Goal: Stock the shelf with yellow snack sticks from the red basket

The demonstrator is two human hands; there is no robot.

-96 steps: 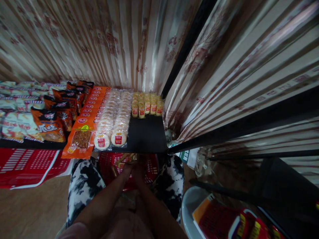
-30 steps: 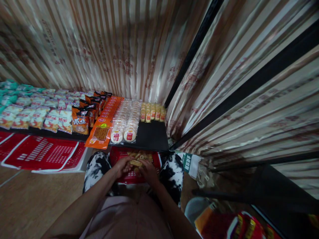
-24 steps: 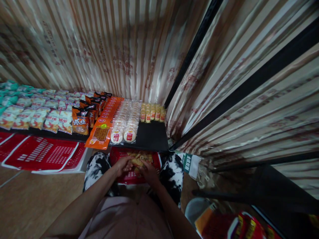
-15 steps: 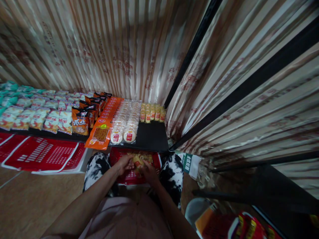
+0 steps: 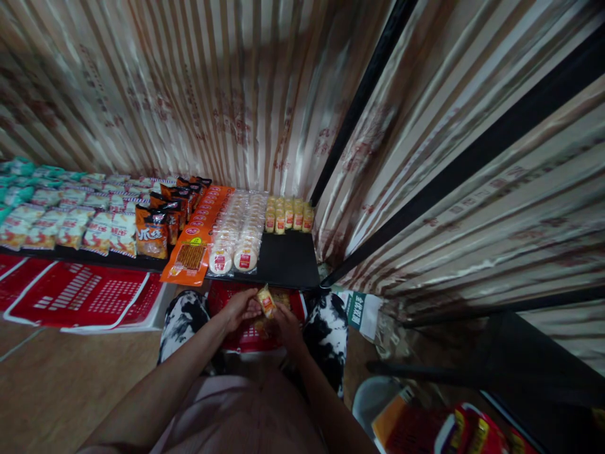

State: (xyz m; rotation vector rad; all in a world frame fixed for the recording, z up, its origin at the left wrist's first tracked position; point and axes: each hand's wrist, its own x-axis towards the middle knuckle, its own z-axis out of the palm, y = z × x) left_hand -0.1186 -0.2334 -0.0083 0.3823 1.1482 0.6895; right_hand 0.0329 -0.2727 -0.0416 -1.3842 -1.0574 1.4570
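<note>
The left hand (image 5: 239, 309) and right hand (image 5: 287, 318) now pinch one small yellow snack pack (image 5: 266, 301) between them, lifted clear above the red basket (image 5: 246, 334) where a moment ago it lay low among the others; it looks ready for shelving. Left of the basket's shelf edge, on the black shelf (image 5: 288, 261): several orange bags (image 5: 151, 230), one column of orange flat packs (image 5: 191, 255), two columns of round crackers (image 5: 234, 249), then five yellow packs (image 5: 288, 215) at the back.

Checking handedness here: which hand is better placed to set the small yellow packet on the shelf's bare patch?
Left, probably. The left hand pinches the packet, while the right hand sits lower over the red basket, just below the shelf.
</note>
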